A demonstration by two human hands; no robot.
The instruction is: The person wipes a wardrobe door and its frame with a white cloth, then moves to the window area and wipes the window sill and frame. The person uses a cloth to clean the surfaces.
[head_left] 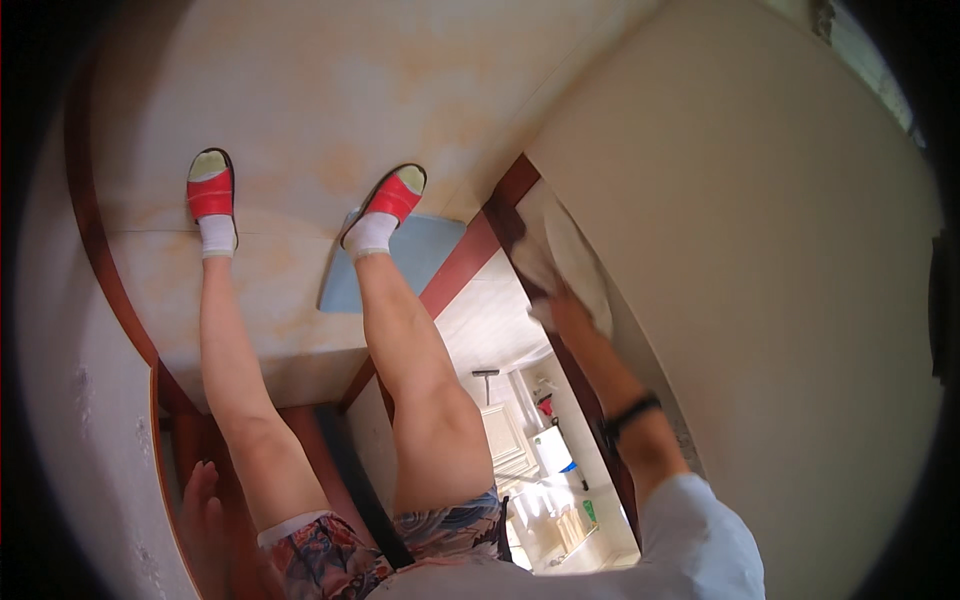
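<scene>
Closest to us are the patterned shorts (pixel 450 525), a black strap (pixel 365 500) running between the thighs, and the white sleeve (pixel 690 530) on our right arm, with a dark wristband (pixel 637 408) further along it. Low on our left, the left hand (pixel 203 500) is blurred beside the left thigh, its fingers loosely straightened. Our right hand (pixel 566 312) reaches up to the dark brown door frame (pixel 580 400). A small whitish thing (pixel 541 314) shows at its fingers, too smeared for us to name; we cannot tell whether the grip is pinching it or only touching it.

Further down, we stand in red slippers (pixel 210 195) over white socks (pixel 371 232). The left foot is on the pale mottled floor (pixel 300 80), the right at the edge of a blue mat (pixel 425 262), near a reddish threshold (pixel 460 270). Beyond the doorway, we see a bright room with a dark-headed T-shaped tool (pixel 485 373), a white box-like object (pixel 550 450) and a small green item (pixel 590 511).
</scene>
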